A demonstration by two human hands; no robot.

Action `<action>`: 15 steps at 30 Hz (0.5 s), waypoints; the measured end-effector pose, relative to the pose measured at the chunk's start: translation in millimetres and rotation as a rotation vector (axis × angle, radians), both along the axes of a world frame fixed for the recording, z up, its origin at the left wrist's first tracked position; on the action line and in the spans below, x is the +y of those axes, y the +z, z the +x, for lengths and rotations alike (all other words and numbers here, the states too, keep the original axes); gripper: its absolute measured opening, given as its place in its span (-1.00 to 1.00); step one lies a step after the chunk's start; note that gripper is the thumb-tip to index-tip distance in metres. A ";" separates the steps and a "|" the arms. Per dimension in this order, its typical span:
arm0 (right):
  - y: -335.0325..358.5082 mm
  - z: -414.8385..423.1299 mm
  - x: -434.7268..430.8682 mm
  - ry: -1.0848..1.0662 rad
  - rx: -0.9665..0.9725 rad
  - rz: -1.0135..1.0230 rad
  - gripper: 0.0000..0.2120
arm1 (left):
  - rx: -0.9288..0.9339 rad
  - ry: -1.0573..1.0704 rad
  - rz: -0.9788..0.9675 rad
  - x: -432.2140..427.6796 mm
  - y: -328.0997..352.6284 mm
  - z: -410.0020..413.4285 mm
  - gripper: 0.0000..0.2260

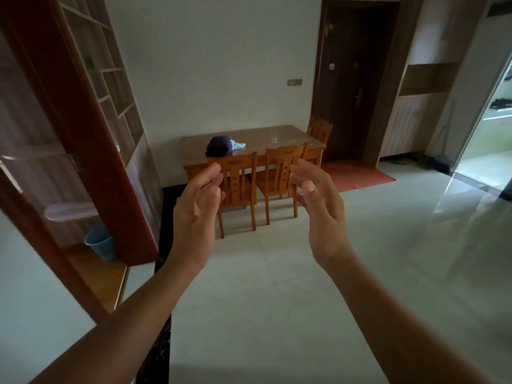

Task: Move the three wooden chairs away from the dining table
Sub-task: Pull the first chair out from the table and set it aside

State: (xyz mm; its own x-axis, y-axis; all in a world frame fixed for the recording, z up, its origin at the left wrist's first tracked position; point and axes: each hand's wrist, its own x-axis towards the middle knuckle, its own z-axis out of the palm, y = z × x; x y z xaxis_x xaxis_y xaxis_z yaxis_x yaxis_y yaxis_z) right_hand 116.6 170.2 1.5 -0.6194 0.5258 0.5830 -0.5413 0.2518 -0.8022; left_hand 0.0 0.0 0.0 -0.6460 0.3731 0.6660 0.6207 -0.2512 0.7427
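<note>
Head view of a dining room. Both bare forearms reach forward over the pale tiled floor [277, 286]; the left hand [198, 206] and the right hand [318, 209] are raised side by side, palms turned toward each other, fingers loosely curled and spread, holding nothing and touching nothing. Well beyond them the dining table [293, 134] stands with its far edge against the white wall. Two wooden chairs are tucked under its near edge: the left chair [238, 176] and the middle chair [279, 173], backs toward the camera, seats partly under the tabletop, standing close beside each other. The third chair [320, 131] stands at the table's right end, near the far right corner, in front of a dark door [352, 79]. On the tabletop, toward the left end, lies a dark cap [219, 145] touching a light blue cloth [238, 145]; a clear glass [274, 137] stands upright near the middle. A red mat [360, 176] lies on the floor before the door. At left, a shelving unit [110, 79] and, beyond a glass panel, a blue bucket [101, 243].
</note>
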 end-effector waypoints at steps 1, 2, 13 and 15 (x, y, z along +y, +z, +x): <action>0.7 -14.4 4.3 -0.018 -0.003 -0.003 -0.53 | -0.006 0.017 0.000 6.0 0.7 -12.8 -0.57; 0.0 -28.5 11.0 -0.011 -0.006 -0.012 -0.56 | -0.021 0.027 0.000 12.3 -0.5 -27.1 -0.56; -8.4 -236.0 97.8 -0.071 -0.032 0.018 -0.50 | -0.092 -0.034 -0.015 113.5 -9.6 -234.1 -0.60; -9.5 -271.9 119.0 -0.063 -0.025 -0.009 -0.52 | -0.116 -0.046 0.014 133.2 -8.4 -269.2 -0.61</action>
